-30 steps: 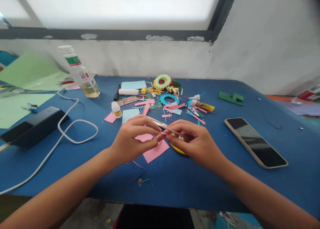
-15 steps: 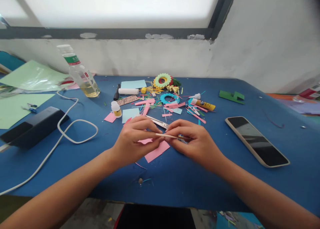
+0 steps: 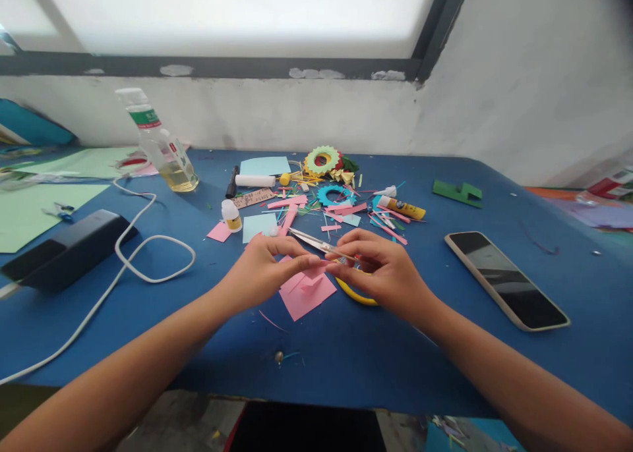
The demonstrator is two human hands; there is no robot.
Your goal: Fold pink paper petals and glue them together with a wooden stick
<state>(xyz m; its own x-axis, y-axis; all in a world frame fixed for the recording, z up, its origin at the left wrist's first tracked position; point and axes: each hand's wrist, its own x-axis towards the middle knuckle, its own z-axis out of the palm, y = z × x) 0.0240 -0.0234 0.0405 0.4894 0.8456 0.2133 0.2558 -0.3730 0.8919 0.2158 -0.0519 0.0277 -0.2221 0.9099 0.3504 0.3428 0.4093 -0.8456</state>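
My left hand (image 3: 274, 264) pinches a small piece of pink paper (image 3: 315, 269) between thumb and fingers. Close beside it, my right hand (image 3: 378, 264) has its thumb at the same paper's right edge, while its fingers grip a thin, pale, stick-like thing (image 3: 345, 254). Whether that is a stick or a paper edge I cannot tell. Behind and beneath my hands are scissors (image 3: 312, 241) with a yellow handle (image 3: 357, 295), partly hidden by the right hand. Pink paper squares (image 3: 299, 305) lie on the table under my left fingers.
Paper strips (image 3: 287, 201), toothed paper rings (image 3: 322, 160) and a yellow glue tube (image 3: 403, 207) clutter the blue table (image 3: 346, 366). A small white bottle (image 3: 231, 215) stands left, near a tilted clear bottle (image 3: 171, 155). A phone (image 3: 507, 281) lies right; a white cable (image 3: 153, 281) loops left.
The paper between my hands has turned, so more of its pink face shows. My right hand's fingers have shifted, and the scissors' yellow handle has come into sight below them.
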